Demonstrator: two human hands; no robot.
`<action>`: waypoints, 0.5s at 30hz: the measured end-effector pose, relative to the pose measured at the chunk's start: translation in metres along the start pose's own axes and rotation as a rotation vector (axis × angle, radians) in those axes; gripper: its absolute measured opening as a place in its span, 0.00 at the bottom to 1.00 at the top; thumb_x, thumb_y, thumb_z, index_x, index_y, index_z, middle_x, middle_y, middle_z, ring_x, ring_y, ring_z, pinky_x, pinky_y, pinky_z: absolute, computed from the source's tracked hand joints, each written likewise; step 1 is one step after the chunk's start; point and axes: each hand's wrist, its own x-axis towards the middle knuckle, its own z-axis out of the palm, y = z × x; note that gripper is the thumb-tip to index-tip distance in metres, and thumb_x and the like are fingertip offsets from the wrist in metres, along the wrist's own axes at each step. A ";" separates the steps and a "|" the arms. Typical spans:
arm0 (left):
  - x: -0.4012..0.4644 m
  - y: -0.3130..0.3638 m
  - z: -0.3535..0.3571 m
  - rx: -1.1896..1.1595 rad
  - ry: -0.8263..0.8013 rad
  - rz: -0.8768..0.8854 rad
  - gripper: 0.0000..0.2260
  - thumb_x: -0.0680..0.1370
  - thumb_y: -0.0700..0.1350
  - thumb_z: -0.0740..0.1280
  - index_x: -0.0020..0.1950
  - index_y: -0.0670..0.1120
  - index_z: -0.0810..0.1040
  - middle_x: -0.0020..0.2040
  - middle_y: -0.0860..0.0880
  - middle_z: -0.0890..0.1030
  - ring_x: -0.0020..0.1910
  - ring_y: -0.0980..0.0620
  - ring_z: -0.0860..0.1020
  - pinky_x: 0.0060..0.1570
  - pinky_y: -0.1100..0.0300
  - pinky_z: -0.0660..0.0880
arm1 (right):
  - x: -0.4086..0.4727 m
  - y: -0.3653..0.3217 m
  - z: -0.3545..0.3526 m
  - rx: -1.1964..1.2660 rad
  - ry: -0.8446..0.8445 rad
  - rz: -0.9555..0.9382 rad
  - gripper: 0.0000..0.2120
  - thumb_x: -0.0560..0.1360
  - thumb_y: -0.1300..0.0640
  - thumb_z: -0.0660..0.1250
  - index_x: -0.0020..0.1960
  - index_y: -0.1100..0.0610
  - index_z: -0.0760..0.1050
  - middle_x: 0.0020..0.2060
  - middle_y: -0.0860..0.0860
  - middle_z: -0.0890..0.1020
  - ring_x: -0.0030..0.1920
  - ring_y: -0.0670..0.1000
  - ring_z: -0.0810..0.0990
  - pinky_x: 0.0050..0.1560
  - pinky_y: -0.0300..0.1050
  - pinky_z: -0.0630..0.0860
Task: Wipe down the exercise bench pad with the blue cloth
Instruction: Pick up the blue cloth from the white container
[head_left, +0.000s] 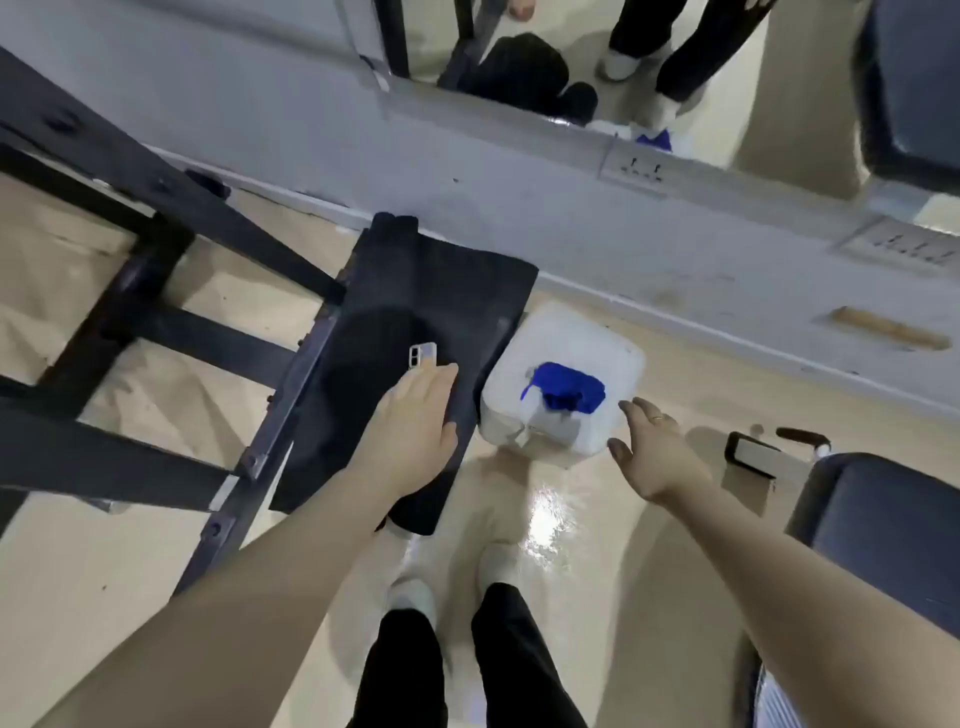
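A person stands at a black exercise bench pad (415, 312), both bare arms stretched forward and down. The left hand (415, 421) lies flat, palm down, on the pad's near right edge, fingers together and extended, gripping nothing; its fingertips almost reach a white phone (422, 356) lying on the pad. The right hand (652, 449) hovers above the floor with fingers spread wide and empty, a ring on one finger. The blue cloth (566, 387) sits crumpled on top of a white plastic container (561, 332) beside the bench, just beyond the right fingertips and apart from them.
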 end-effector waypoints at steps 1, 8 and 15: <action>0.017 0.001 0.019 -0.007 -0.011 -0.001 0.21 0.76 0.42 0.62 0.69 0.43 0.65 0.64 0.46 0.71 0.64 0.46 0.68 0.65 0.52 0.67 | 0.015 0.008 0.012 0.020 -0.011 0.030 0.25 0.81 0.54 0.54 0.75 0.58 0.53 0.75 0.56 0.55 0.74 0.58 0.54 0.69 0.52 0.60; 0.122 -0.003 0.139 -0.097 -0.044 -0.024 0.23 0.78 0.41 0.61 0.73 0.44 0.61 0.64 0.43 0.71 0.64 0.50 0.60 0.55 0.63 0.63 | 0.133 0.047 0.091 0.194 0.043 0.034 0.30 0.76 0.67 0.52 0.76 0.51 0.53 0.75 0.52 0.57 0.71 0.57 0.61 0.66 0.51 0.66; 0.192 -0.030 0.231 -0.124 -0.145 0.036 0.26 0.79 0.42 0.60 0.76 0.44 0.57 0.73 0.47 0.64 0.73 0.48 0.60 0.70 0.56 0.58 | 0.221 0.065 0.130 -0.029 0.191 0.048 0.21 0.76 0.59 0.58 0.69 0.51 0.66 0.73 0.53 0.61 0.65 0.58 0.65 0.52 0.48 0.69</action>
